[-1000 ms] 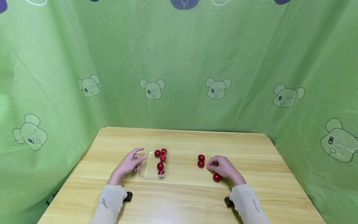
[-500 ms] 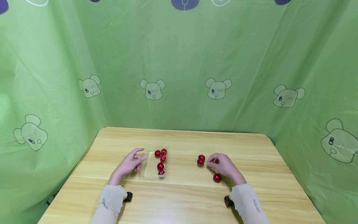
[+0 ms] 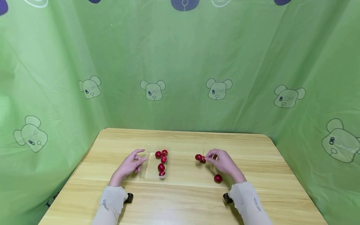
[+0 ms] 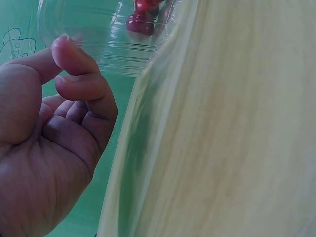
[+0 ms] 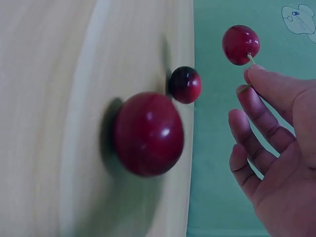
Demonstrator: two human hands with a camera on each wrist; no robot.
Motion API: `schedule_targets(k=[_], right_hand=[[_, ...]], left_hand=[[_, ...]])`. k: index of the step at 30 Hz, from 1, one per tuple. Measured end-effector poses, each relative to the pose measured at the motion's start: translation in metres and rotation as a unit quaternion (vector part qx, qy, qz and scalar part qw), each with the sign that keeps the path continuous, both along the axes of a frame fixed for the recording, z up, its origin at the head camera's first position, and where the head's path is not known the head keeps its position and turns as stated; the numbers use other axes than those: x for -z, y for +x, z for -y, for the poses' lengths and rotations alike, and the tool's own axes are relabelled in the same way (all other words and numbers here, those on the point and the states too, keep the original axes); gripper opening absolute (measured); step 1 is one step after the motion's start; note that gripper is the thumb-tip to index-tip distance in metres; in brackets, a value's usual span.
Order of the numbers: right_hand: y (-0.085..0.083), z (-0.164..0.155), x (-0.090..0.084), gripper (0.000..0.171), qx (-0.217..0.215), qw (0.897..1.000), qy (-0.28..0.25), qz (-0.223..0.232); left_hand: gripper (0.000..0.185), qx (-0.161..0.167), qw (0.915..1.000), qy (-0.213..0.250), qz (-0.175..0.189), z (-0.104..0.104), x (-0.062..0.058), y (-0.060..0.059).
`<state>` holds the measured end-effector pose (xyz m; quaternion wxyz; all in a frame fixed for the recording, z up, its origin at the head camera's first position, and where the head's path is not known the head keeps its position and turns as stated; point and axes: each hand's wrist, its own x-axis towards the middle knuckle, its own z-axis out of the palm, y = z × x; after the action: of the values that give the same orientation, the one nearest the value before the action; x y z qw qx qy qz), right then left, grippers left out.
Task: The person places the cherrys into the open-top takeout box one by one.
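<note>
My right hand (image 3: pixel 222 161) pinches a cherry (image 5: pixel 241 44) by its stem between thumb and forefinger. In the right wrist view this cherry is held up off the wooden table. A second cherry (image 5: pixel 185 85) lies just beyond, partly behind the held one in the head view. Nearer my right wrist rests a third cherry (image 3: pixel 217 178), stem pointing toward the hand. My left hand (image 3: pixel 130 163) is beside the left rim of a clear plastic box (image 3: pixel 150 177), forefinger stretched toward the rim, other fingers loosely bent. Several cherries (image 3: pixel 161 167) lie along the box's right side.
The light wooden table (image 3: pixel 180 203) has rounded far corners. Behind it and at both sides hangs a green curtain (image 3: pixel 180 112) printed with bear heads. A dark wrist device (image 3: pixel 227 198) shows under the right sleeve, another (image 3: pixel 129 197) under the left.
My right hand has moved up and left and now pinches a cherry's stem. That cherry has shifted left and up off the table. The left hand and box have stayed put.
</note>
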<state>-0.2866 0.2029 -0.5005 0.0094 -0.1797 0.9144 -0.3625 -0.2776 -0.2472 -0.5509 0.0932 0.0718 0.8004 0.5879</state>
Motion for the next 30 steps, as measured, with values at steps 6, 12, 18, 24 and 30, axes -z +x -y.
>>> schedule_targets(k=[6, 12, 18, 24, 30], right_hand=[[-0.003, 0.011, -0.007, 0.005, -0.003, 1.000, 0.003, -0.001], [-0.006, 0.026, -0.014, 0.006, -0.012, 1.000, -0.005, -0.015], [-0.012, 0.046, -0.021, 0.007, -0.024, 0.999, -0.001, -0.022], [-0.020, 0.067, -0.030, 0.007, -0.037, 0.999, 0.003, -0.034], [-0.025, 0.085, -0.033, 0.008, -0.052, 0.998, 0.007, -0.043]], left_hand=[[0.067, 0.002, 1.0000, 0.000, -0.001, 0.000, 0.000, 0.000], [0.067, 0.002, 1.0000, -0.002, -0.001, 0.000, -0.001, 0.001], [0.065, 0.004, 1.0000, 0.000, -0.006, 0.001, -0.001, 0.000], [0.066, 0.010, 0.9999, 0.000, -0.009, 0.002, -0.001, -0.001], [0.067, 0.013, 0.9999, -0.001, -0.008, 0.001, -0.002, 0.000]])
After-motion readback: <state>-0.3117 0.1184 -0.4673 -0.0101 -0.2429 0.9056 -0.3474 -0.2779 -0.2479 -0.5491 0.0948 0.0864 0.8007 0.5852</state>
